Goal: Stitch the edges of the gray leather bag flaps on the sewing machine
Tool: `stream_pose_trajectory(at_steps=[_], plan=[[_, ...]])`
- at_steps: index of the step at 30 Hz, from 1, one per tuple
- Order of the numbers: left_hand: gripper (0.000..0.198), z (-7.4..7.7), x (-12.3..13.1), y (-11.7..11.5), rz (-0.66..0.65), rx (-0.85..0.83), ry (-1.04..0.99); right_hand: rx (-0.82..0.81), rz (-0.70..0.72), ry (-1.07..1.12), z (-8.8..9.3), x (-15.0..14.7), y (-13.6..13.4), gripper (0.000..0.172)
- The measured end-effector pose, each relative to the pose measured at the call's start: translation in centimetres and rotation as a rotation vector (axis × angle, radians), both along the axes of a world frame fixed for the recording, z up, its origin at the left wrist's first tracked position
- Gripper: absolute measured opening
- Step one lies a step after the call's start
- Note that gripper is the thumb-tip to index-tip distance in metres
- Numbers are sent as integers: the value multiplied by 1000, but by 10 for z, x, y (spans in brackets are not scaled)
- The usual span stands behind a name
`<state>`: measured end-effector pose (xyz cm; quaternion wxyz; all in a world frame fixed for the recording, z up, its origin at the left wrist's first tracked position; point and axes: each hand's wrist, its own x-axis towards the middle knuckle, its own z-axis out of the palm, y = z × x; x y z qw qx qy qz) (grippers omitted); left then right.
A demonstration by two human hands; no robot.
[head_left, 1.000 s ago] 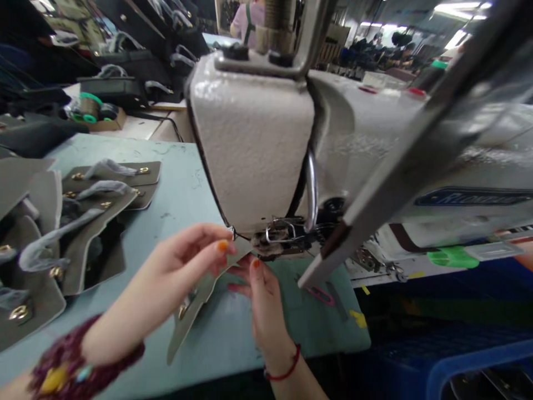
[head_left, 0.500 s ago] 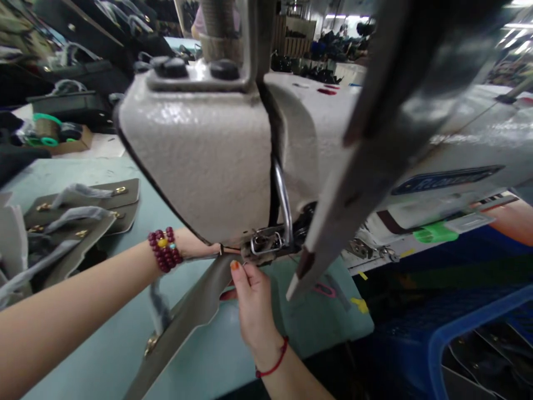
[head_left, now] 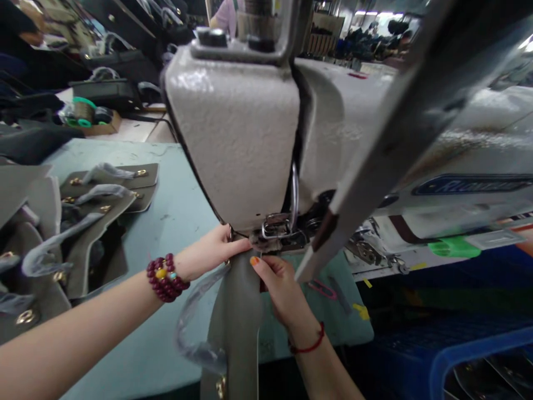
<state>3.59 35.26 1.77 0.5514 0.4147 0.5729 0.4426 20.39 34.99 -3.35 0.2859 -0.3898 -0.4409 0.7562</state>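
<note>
A grey panel hangs from under the head of a sewing machine toward me, its plastic-wrapped handle on the left side. My left hand grips the panel's upper left edge beside the presser foot, thumb on top and the other fingers mostly hidden. On the right edge, my right hand pinches the panel between thumb and fingers, just below the foot. The needle area is partly hidden by the machine head.
Grey panels with wrapped handles lie at the left of the green tabletop. A blue crate stands at lower right. Pink scissors handles lie beyond my right hand. A slanted bar crosses the view.
The panel has swung from a diagonal to nearly straight toward me, with its handle now in fuller view. My left thumb now lies on its edge. The camera view has shifted.
</note>
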Motion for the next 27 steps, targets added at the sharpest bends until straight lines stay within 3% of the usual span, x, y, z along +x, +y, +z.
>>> stream_pose_trajectory(at_steps=[8, 12, 14, 16, 18, 21, 24, 27], plan=[[32, -16, 12, -20, 68, 98, 158, 77, 183, -77, 15, 25, 27, 33], [36, -43, 3, -60, 272, 231, 356, 136, 195, -99, 19, 36, 21, 33], [44, -64, 1, -88, 340, 316, 429, 72, 170, -85, 15, 39, 7, 34], [59, -83, 4, -111, 258, 269, 462, -95, 111, -21, 8, 38, -12, 35], [65, -91, 12, -119, 187, 208, 410, -243, 29, 69, 0, 34, -32, 38], [58, -79, 31, -105, 174, 103, 183, -242, -58, 106, -5, 28, -57, 41], [54, -54, 46, -83, 207, -80, 19, 7, -81, -64, 0, 30, -70, 42], [49, -38, 54, -77, 267, -173, -87, 229, -77, -308, 8, 38, -74, 47]])
